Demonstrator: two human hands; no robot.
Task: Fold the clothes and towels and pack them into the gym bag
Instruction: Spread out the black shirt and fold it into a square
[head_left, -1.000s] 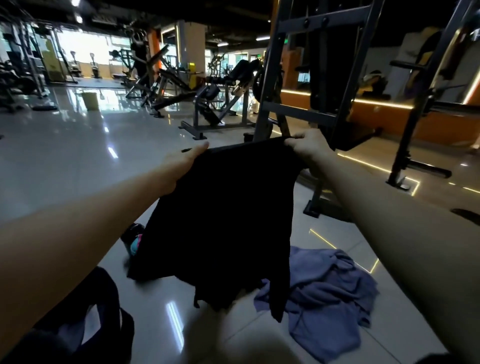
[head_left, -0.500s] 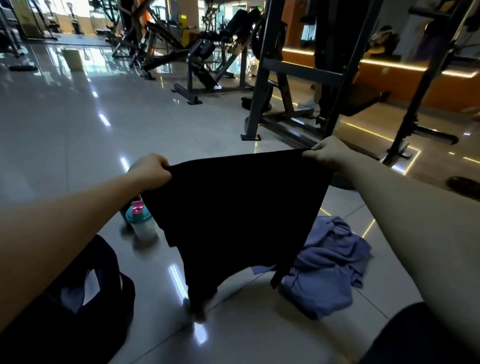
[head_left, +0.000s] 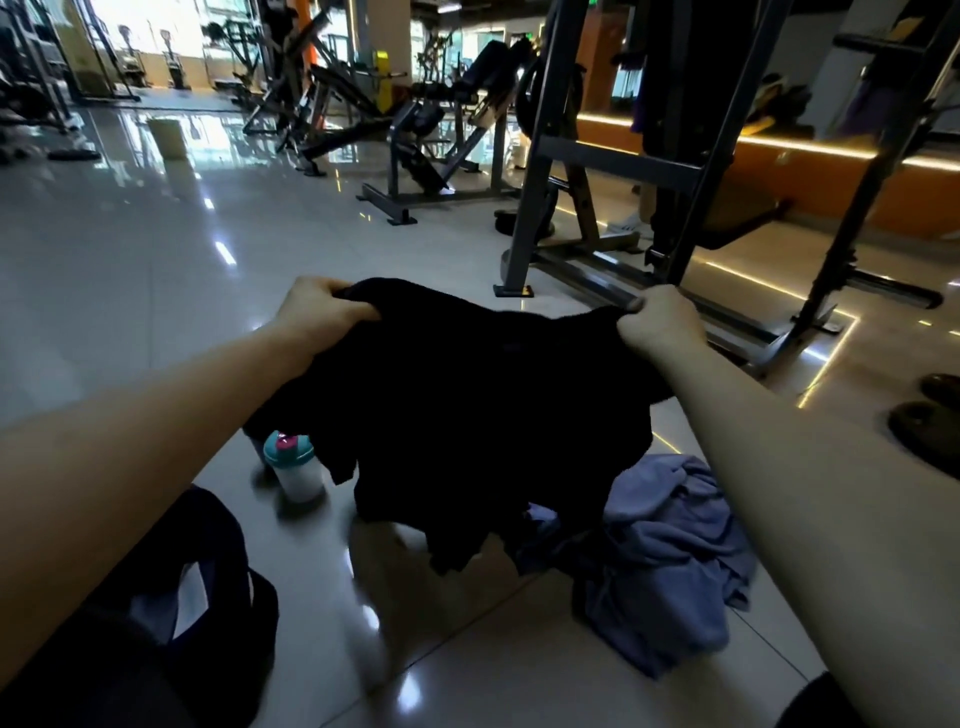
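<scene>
A black garment (head_left: 483, 415) hangs spread between my two hands above the tiled floor. My left hand (head_left: 317, 314) grips its upper left edge with curled fingers, and my right hand (head_left: 657, 325) pinches its upper right edge. The cloth sags in the middle and its lower end hangs close to the floor. A crumpled purple-blue towel (head_left: 670, 561) lies on the floor to the right, partly behind the garment. The dark gym bag (head_left: 171, 613) sits open at the lower left, under my left forearm.
A white shaker bottle with a teal lid (head_left: 293, 465) stands on the floor beside the garment's left side. A dark steel rack (head_left: 613, 171) rises just beyond my hands. Dark weight plates (head_left: 930, 431) lie at the right edge. Gym machines fill the background.
My hands have dropped lower and come closer together, so the taut top edge now sags. The garment has sunk toward the floor and the view has tilted downward.
</scene>
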